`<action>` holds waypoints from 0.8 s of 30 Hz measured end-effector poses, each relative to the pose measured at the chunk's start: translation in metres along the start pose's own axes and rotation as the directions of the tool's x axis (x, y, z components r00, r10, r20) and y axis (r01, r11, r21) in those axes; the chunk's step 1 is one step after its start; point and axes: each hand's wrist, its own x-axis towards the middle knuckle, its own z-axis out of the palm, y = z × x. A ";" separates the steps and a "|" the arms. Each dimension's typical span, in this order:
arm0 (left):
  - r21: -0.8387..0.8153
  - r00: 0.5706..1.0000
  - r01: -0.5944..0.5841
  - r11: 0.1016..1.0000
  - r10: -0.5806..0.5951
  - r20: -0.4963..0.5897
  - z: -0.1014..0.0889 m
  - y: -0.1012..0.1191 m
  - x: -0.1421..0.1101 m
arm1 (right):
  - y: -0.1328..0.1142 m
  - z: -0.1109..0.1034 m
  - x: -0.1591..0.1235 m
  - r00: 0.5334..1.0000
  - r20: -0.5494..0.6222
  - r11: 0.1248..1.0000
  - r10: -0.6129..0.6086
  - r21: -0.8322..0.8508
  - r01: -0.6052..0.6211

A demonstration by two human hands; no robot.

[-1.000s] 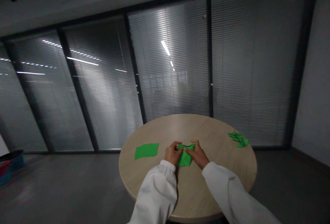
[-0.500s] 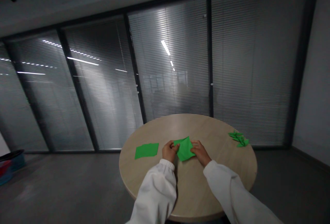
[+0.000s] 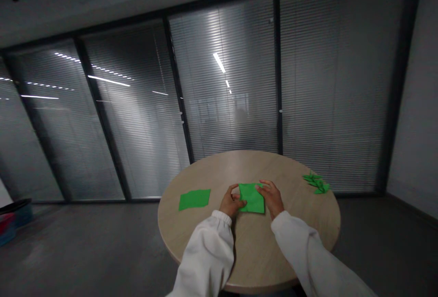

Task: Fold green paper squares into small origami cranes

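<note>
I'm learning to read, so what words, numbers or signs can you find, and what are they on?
There are none I can read.
Held green paper, flat green sheet, folded green pieces, round table: no writing visible.
Container at the far left: too dark and blurred to tell.

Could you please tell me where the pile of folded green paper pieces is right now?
In the head view, the folded green paper pieces lie near the round table's far right edge, beyond the right hand.
</note>
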 end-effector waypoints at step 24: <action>0.018 0.968 -0.055 0.998 0.058 -0.245 -0.008 0.000 0.008 | 0.002 0.004 0.003 0.992 0.118 0.998 -0.042 -0.046 0.048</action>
